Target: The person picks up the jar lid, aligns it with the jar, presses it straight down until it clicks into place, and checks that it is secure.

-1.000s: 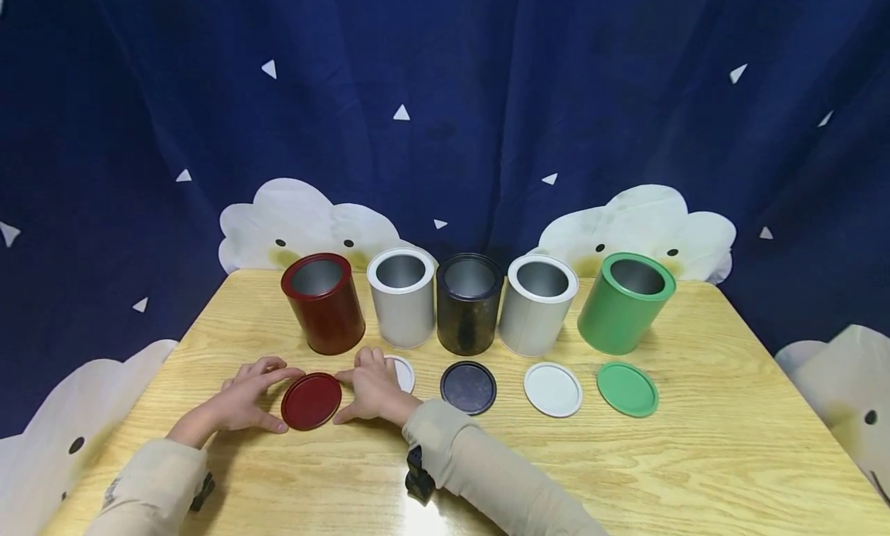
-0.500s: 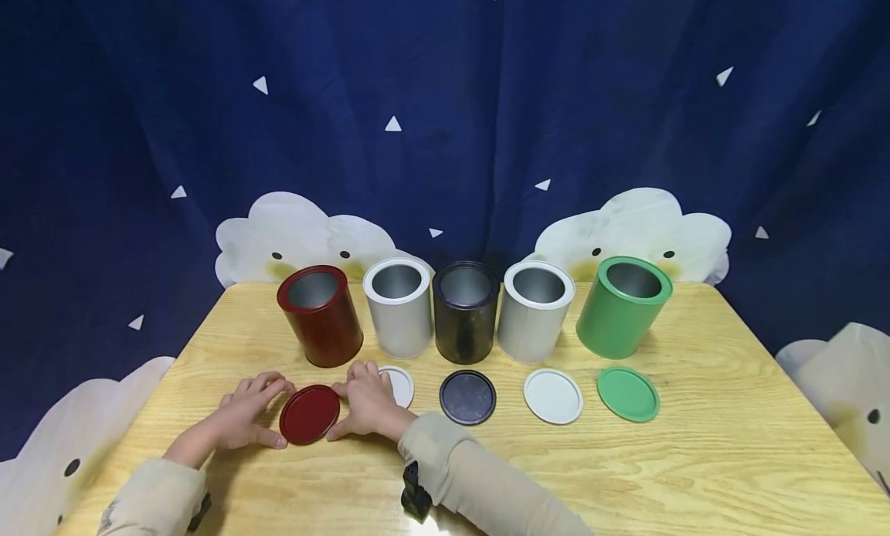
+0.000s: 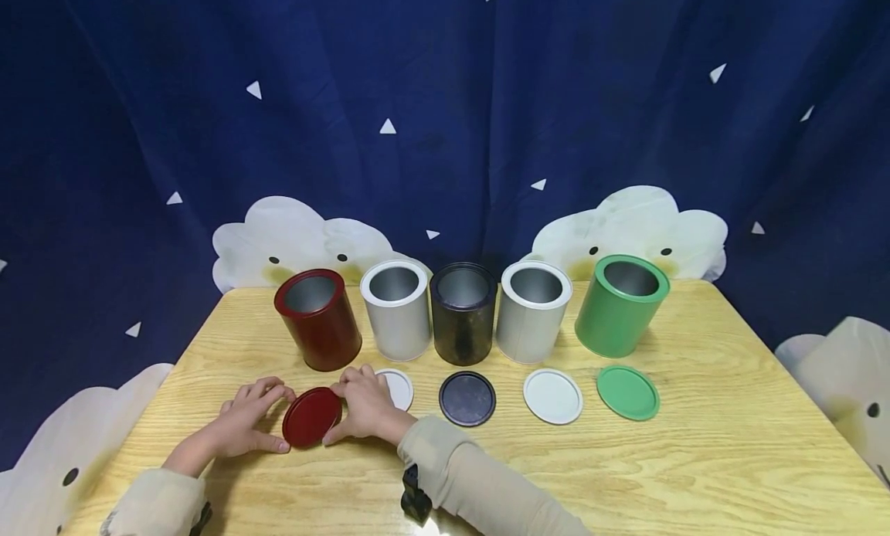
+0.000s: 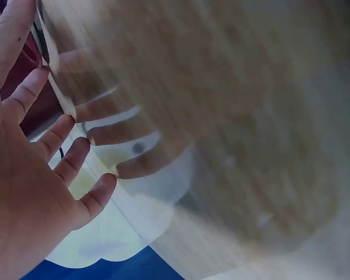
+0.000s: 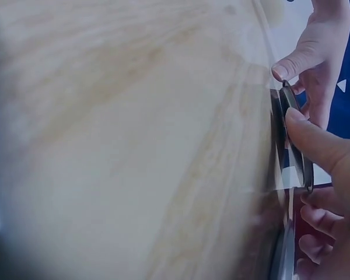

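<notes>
Pinching the red lid (image 3: 312, 418) with your right hand (image 3: 366, 406), you rest your left hand (image 3: 245, 422) by its opposite edge, fingers spread.

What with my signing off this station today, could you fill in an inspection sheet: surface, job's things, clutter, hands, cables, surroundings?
Surface: wood-grain table, small glare spot at the bottom of the head view.
Job's things: red can, left white can, black can, right white can and green can stand uncovered in a row. Nearer the person: red lid, left white lid (partly hidden), black lid, right white lid, green lid.
Clutter: nothing seen.
Hands: right hand pinches the red lid's edge; left hand is at the opposite edge, contact unclear.
Cables: nothing seen.
Surroundings: dark blue curtain with white triangles and clouds.
</notes>
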### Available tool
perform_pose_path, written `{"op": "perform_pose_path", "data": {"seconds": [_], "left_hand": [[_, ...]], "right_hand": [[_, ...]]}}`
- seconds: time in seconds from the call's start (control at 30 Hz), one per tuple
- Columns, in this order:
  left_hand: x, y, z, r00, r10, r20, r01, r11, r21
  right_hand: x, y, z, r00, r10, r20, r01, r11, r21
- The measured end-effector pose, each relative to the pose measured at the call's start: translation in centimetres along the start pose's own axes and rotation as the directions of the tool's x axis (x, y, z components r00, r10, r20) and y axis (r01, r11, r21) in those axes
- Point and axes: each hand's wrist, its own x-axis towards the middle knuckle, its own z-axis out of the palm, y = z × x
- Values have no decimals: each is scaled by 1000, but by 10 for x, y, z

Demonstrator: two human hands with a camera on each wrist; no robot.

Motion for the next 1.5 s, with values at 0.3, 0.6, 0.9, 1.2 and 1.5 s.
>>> {"op": "perform_pose_path", "data": {"seconds": [0.3,0.6,0.9,1.2,1.5], "left_hand": [[-2,2,-1,1000,-3,-11,2,998,-55],[1,6,-2,1000,-29,11,30,998,-51],[2,7,-1,999,-38,21,38,999,-26],[4,11,-1,999,-31,30,32,999,-30],[5,10,-3,1000,8,-2,-8,997,-75]], "right_hand": [[1,-1,-1,1000,-26,-17,27,997,75],[3,-4,-1,999,-26,-22,28,996,82],[4,-4,1,999,-36,-27,38,997,71],[4,-1,1,998,-55,-34,57,996,66],[2,4,-3,995,-84,-56,89,991,98]]}}
